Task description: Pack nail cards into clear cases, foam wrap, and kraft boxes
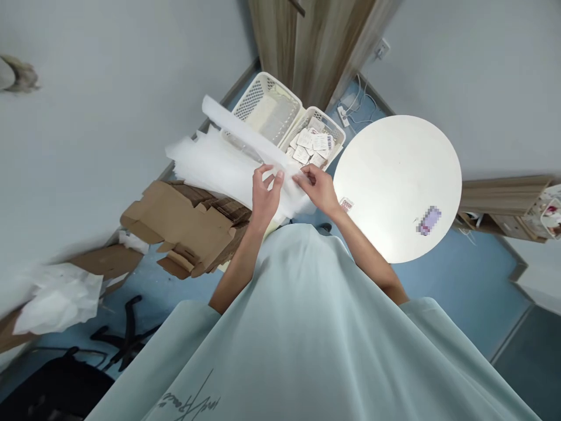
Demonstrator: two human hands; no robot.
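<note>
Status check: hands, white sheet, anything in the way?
Left hand, right hand at white sheet, grip unclear. Sheet looks partly lifted off white stack. Larger white basket close behind, partly covered.

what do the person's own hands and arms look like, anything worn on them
Both the left hand and right hand are bare, with no gloves, rings or watch visible. Loose, pale blue-green sleeves leave the forearms uncovered; the matching top bears dark, handwriting-like lettering.
</note>
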